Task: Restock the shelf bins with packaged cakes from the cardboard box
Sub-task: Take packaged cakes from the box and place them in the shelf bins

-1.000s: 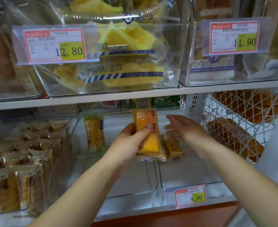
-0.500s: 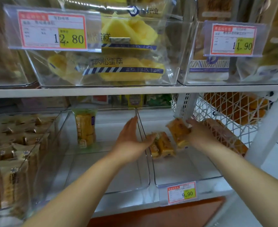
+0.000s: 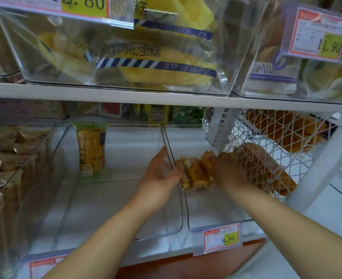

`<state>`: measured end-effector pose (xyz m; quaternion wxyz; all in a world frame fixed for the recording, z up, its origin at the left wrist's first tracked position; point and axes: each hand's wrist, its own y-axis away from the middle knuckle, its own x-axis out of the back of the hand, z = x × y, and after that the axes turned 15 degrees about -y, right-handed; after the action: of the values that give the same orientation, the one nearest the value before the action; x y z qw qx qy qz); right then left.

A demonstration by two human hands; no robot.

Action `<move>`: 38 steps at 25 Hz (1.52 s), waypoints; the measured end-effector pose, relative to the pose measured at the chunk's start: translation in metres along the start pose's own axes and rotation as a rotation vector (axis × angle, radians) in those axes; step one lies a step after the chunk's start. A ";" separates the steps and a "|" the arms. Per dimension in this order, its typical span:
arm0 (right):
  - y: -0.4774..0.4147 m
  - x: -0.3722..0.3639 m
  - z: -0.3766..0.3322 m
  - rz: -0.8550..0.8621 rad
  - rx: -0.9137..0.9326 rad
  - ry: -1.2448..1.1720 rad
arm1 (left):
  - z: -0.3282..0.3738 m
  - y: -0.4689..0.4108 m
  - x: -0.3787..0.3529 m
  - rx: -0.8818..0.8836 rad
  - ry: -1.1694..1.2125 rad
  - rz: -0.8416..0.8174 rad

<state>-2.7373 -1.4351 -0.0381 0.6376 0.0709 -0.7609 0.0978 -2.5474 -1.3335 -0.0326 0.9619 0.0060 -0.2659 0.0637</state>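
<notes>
Several orange packaged cakes lie in a row at the back of the right clear bin on the lower shelf. My right hand reaches into that bin, and its fingers grip the rightmost packet of the row. My left hand sits with fingers apart astride the wall between the right bin and the middle clear bin, its thumb touching the leftmost cake and nothing held. The cardboard box is out of view.
One green-topped cake packet stands at the back of the middle bin. Brown packets fill the left bin. A white mesh basket of bread stands to the right. Clear bins of yellow cakes hang overhead. A 9.90 price tag is clipped at the front.
The cake passed from my left hand to my right hand. My right hand has brought it down beside the row in the right bin. My left hand now holds nothing.
</notes>
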 end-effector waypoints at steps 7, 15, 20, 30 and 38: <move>0.005 0.012 0.007 -0.092 -0.049 -0.149 | -0.002 -0.001 -0.003 0.003 0.035 0.016; 0.010 0.001 0.015 -0.106 0.011 -0.570 | 0.001 -0.001 -0.003 0.009 0.027 0.010; 0.002 -0.010 0.019 -0.192 0.215 -0.336 | 0.001 0.000 -0.003 0.010 0.024 0.017; -0.012 -0.030 0.020 -0.310 0.220 -0.110 | -0.005 -0.003 -0.006 -0.002 0.053 0.018; 0.019 0.016 0.002 -0.269 0.204 -0.415 | 0.019 0.015 0.020 0.042 -0.164 -0.059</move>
<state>-2.7465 -1.4167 -0.0235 0.4646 0.2537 -0.8454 0.0719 -2.5416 -1.3170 -0.0062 0.9380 0.0390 -0.3422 0.0400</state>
